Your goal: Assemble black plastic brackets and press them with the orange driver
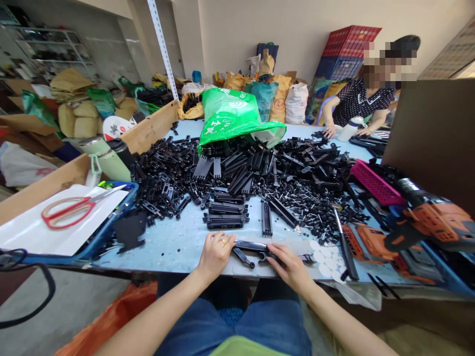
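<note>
At lower centre, clamping black bar [251, 245] with left hand [216, 255] and right hand [291, 267]. Noted small neat stack [225, 222], large heap [163, 170] left loose.

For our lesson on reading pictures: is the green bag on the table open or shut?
Open: the green bag has its mouth gaping at the lower right, where the pale inside shows.

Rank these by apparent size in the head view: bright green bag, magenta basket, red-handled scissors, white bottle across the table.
1. Bright green bag
2. Magenta basket and red-handled scissors: too close to rank; the scissors span longer, the basket looks more solid
3. White bottle
</note>
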`<state>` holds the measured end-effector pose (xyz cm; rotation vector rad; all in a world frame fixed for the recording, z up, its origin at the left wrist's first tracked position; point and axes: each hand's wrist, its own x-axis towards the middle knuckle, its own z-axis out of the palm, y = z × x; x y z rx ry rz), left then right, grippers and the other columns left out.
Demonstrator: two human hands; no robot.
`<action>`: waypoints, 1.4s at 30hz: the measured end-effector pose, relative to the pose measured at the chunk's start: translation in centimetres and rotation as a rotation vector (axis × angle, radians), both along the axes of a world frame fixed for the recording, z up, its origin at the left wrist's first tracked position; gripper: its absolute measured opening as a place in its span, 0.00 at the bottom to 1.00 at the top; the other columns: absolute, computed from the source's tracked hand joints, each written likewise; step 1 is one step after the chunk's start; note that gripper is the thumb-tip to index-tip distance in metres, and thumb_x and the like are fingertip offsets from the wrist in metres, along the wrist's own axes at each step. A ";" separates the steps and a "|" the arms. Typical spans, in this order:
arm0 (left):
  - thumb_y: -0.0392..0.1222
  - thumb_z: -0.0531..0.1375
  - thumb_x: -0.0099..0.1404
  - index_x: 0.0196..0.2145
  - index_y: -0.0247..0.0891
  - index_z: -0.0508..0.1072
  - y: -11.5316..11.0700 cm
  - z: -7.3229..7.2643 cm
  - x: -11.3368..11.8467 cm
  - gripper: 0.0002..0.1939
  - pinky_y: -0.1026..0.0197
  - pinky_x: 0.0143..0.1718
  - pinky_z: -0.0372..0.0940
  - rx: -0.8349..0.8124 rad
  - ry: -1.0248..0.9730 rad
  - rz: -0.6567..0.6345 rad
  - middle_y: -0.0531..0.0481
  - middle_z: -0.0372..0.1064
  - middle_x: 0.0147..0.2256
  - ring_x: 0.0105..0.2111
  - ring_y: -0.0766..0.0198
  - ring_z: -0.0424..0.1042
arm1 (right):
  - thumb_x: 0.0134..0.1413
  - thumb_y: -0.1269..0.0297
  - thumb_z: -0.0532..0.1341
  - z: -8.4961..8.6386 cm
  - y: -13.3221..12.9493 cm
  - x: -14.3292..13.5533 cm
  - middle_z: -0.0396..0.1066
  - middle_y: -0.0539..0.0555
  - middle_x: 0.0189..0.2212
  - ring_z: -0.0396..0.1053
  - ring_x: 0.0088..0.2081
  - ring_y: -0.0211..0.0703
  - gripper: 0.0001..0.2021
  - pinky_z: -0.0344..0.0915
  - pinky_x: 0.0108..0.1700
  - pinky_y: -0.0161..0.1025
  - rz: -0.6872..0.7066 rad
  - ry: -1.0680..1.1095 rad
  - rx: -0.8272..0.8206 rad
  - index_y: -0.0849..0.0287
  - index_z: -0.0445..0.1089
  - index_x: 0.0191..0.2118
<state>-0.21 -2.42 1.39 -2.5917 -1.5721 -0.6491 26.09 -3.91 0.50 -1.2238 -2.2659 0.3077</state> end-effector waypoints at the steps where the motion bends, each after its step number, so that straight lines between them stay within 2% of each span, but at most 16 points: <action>1: 0.40 0.48 0.68 0.47 0.37 0.68 0.0 0.2 0.4 0.14 0.49 0.47 0.58 0.010 0.014 -0.001 0.42 0.70 0.43 0.48 0.54 0.64 | 0.61 0.61 0.51 -0.2 0.0 0.4 0.67 0.59 0.48 0.66 0.48 0.45 0.18 0.66 0.48 0.43 0.018 -0.024 0.007 0.55 0.60 0.55; 5: 0.50 0.52 0.65 0.52 0.32 0.63 1.2 0.7 3.5 0.23 0.50 0.49 0.56 -0.019 0.119 -0.248 0.39 0.66 0.48 0.50 0.53 0.62 | 0.54 0.48 0.55 -0.4 0.8 2.3 0.68 0.61 0.45 0.67 0.44 0.50 0.24 0.66 0.42 0.45 -0.023 -0.271 0.073 0.58 0.64 0.51; 7: 0.51 0.52 0.64 0.47 0.30 0.67 1.9 0.9 4.7 0.22 0.55 0.41 0.60 -0.090 0.169 -0.297 0.39 0.70 0.41 0.43 0.54 0.67 | 0.51 0.42 0.55 0.2 1.3 3.1 0.70 0.59 0.32 0.69 0.34 0.49 0.24 0.64 0.34 0.42 -0.110 -0.365 0.114 0.61 0.70 0.37; 9: 0.52 0.50 0.65 0.36 0.31 0.71 2.1 1.5 5.0 0.20 0.57 0.34 0.62 -0.134 0.160 -0.258 0.41 0.71 0.32 0.35 0.56 0.69 | 0.51 0.40 0.53 1.7 1.5 3.6 0.66 0.55 0.22 0.65 0.25 0.44 0.25 0.59 0.28 0.38 -0.146 -0.379 0.126 0.60 0.67 0.25; 11: 0.52 0.45 0.67 0.27 0.34 0.71 1.2 2.9 4.5 0.23 0.59 0.30 0.62 -0.133 0.065 -0.257 0.42 0.70 0.26 0.30 0.58 0.69 | 0.52 0.38 0.49 4.1 1.2 3.3 0.63 0.53 0.19 0.62 0.23 0.40 0.27 0.55 0.26 0.36 -0.066 -0.285 0.087 0.59 0.64 0.20; 13: 0.52 0.38 0.68 0.24 0.37 0.70 -0.7 4.7 3.7 0.28 0.60 0.28 0.62 -0.134 -0.137 -0.319 0.45 0.69 0.22 0.25 0.61 0.68 | 0.53 0.36 0.44 6.6 0.2 2.1 0.61 0.52 0.17 0.61 0.21 0.39 0.30 0.53 0.26 0.36 0.116 -0.078 -0.025 0.58 0.62 0.19; 15: 0.50 0.28 0.68 0.23 0.40 0.69 -3.0 6.2 3.4 0.35 0.63 0.26 0.62 -0.165 -0.394 -0.442 0.48 0.66 0.18 0.21 0.66 0.66 | 0.53 0.35 0.38 7.9 -1.1 -0.3 0.57 0.50 0.14 0.59 0.20 0.38 0.32 0.54 0.26 0.36 0.340 0.186 -0.183 0.56 0.59 0.18; 18: 0.52 0.21 0.66 0.21 0.41 0.69 -5.7 6.8 4.1 0.41 0.65 0.23 0.62 -0.079 -0.678 -0.514 0.50 0.63 0.14 0.17 0.68 0.64 | 0.53 0.35 0.33 6.3 -2.4 -5.9 0.53 0.48 0.13 0.57 0.17 0.38 0.31 0.56 0.24 0.36 0.471 0.618 -0.252 0.55 0.55 0.21; 20: 0.53 0.23 0.66 0.26 0.41 0.72 -6.3 6.2 4.5 0.40 0.64 0.24 0.64 0.031 -0.765 -0.461 0.49 0.66 0.17 0.20 0.66 0.67 | 0.54 0.38 0.30 3.9 -2.0 -9.8 0.56 0.50 0.18 0.59 0.20 0.41 0.29 0.59 0.23 0.37 0.293 0.875 -0.104 0.54 0.55 0.29; 22: 0.54 0.27 0.67 0.38 0.38 0.72 -6.0 5.1 4.1 0.36 0.61 0.28 0.66 0.163 -0.785 -0.365 0.45 0.71 0.25 0.27 0.63 0.70 | 0.58 0.47 0.29 2.0 -0.2 -12.6 0.61 0.55 0.28 0.63 0.25 0.42 0.23 0.63 0.26 0.39 0.089 0.962 0.009 0.53 0.54 0.37; 24: 0.57 0.31 0.67 0.50 0.34 0.66 -4.7 4.0 2.8 0.35 0.58 0.32 0.67 0.269 -0.669 -0.251 0.40 0.73 0.33 0.34 0.59 0.72 | 0.62 0.54 0.34 1.3 2.6 -13.4 0.63 0.58 0.39 0.66 0.35 0.44 0.16 0.66 0.34 0.42 -0.006 0.816 0.049 0.52 0.54 0.42; 27: 0.62 0.37 0.64 0.53 0.32 0.64 -1.8 2.2 0.3 0.36 0.54 0.37 0.67 0.238 -0.257 -0.065 0.36 0.72 0.39 0.41 0.53 0.71 | 0.60 0.57 0.48 1.6 7.2 -10.5 0.63 0.60 0.45 0.62 0.48 0.51 0.10 0.60 0.48 0.48 -0.115 0.378 0.177 0.55 0.59 0.43; 30: 0.62 0.47 0.62 0.54 0.34 0.63 1.1 0.2 -0.6 0.33 0.48 0.49 0.62 0.090 0.047 0.051 0.36 0.64 0.51 0.54 0.47 0.60 | 0.58 0.55 0.52 1.6 10.4 -5.9 0.65 0.62 0.41 0.64 0.43 0.52 0.15 0.61 0.43 0.47 -0.365 -0.025 0.231 0.59 0.61 0.45; 33: 0.62 0.53 0.58 0.59 0.36 0.56 3.4 -1.7 0.3 0.37 0.45 0.56 0.52 -0.010 0.142 0.101 0.38 0.51 0.60 0.60 0.46 0.47 | 0.54 0.48 0.54 0.7 11.8 -3.4 0.67 0.62 0.34 0.68 0.35 0.51 0.21 0.62 0.34 0.41 -0.532 -0.350 0.033 0.61 0.62 0.44; 36: 0.63 0.52 0.58 0.60 0.37 0.53 5.4 -2.5 1.2 0.39 0.44 0.58 0.47 -0.069 0.163 0.126 0.39 0.49 0.61 0.61 0.47 0.45 | 0.55 0.49 0.53 0.3 12.6 -3.8 0.69 0.59 0.33 0.70 0.34 0.49 0.21 0.62 0.33 0.39 -0.551 -0.483 -0.155 0.61 0.61 0.47; 42: 0.60 0.52 0.59 0.60 0.33 0.52 8.5 -1.8 0.6 0.39 0.42 0.59 0.42 -0.157 0.195 0.246 0.37 0.46 0.61 0.61 0.46 0.44 | 0.56 0.56 0.52 2.2 13.2 -4.7 0.70 0.59 0.42 0.69 0.42 0.49 0.21 0.61 0.40 0.39 -0.527 -0.461 -0.239 0.57 0.58 0.54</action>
